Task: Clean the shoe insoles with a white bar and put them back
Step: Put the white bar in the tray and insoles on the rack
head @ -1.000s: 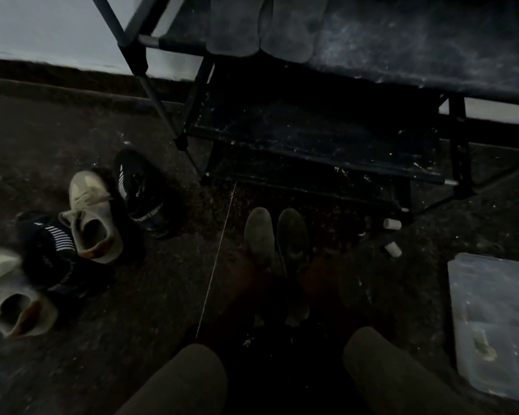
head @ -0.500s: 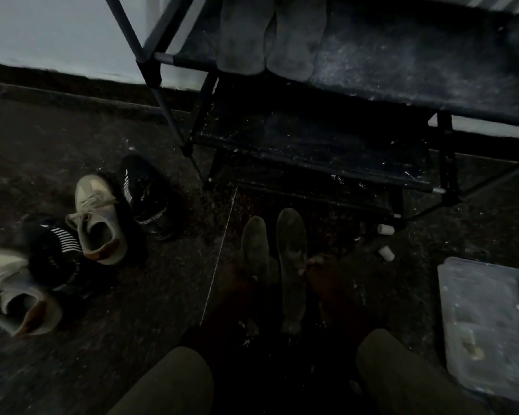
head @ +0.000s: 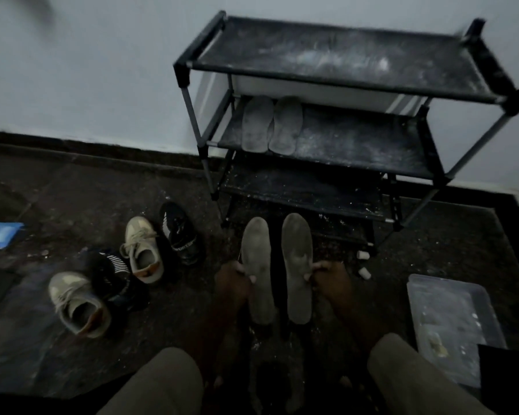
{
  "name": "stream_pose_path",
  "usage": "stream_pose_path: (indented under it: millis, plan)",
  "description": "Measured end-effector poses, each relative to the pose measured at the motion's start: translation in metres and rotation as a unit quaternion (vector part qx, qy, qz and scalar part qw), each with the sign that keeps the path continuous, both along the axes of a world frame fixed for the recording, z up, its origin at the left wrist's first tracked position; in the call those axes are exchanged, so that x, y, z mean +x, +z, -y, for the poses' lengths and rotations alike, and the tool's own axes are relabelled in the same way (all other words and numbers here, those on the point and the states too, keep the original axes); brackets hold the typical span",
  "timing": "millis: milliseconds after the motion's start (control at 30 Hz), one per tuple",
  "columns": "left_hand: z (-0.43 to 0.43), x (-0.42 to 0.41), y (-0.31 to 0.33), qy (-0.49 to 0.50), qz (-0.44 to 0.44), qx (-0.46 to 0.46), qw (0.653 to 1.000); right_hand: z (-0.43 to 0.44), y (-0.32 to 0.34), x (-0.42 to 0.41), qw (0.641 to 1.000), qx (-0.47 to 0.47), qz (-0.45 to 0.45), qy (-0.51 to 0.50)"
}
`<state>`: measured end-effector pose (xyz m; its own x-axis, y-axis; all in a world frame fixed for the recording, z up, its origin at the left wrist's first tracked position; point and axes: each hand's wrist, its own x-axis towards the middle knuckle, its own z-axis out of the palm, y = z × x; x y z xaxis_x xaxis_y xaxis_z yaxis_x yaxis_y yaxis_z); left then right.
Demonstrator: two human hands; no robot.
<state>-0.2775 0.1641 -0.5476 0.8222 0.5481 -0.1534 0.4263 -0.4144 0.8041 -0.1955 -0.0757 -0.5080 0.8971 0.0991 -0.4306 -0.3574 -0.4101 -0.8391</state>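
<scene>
Left insole point(head: 256, 265) is pinched at its outer edge, about midway along, by the left hand point(head: 236, 278). Right insole point(head: 297, 265) is pinched likewise by the right hand point(head: 327, 275), just beside it. Beyond, a second pair point(head: 256, 127) is laid on the middle shelf of the rack point(head: 342, 55).

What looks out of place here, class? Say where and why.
Four shoes lie jumbled on the floor left of the rack, pairs split and pointing different ways. White dust smears the rack's shelves, and two white bits lie loose on the floor by its base.
</scene>
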Motion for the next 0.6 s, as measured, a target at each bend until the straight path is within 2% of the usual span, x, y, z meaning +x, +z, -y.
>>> stream_pose_path:
  millis: [67, 200, 333, 600]
  plan:
    - [0.008, -0.008, 0.037, 0.005, -0.026, -0.028, 0.999, 0.002, 0.025, -0.009, 1.0, -0.006, 0.02, 0.002]
    - [0.011, -0.014, 0.094, -0.019, -0.047, -0.018, 0.999, 0.008, 0.075, -0.02, 0.999, -0.002, 0.043, 0.001]
    - [0.016, -0.01, 0.145, -0.019, -0.005, -0.024, 1.0, 0.013, 0.119, -0.018, 0.996, 0.011, 0.084, -0.001]
    - [0.033, 0.041, 0.231, -0.044, 0.05, 0.022, 0.998, 0.029, 0.189, 0.019, 0.987, 0.014, 0.158, -0.031]
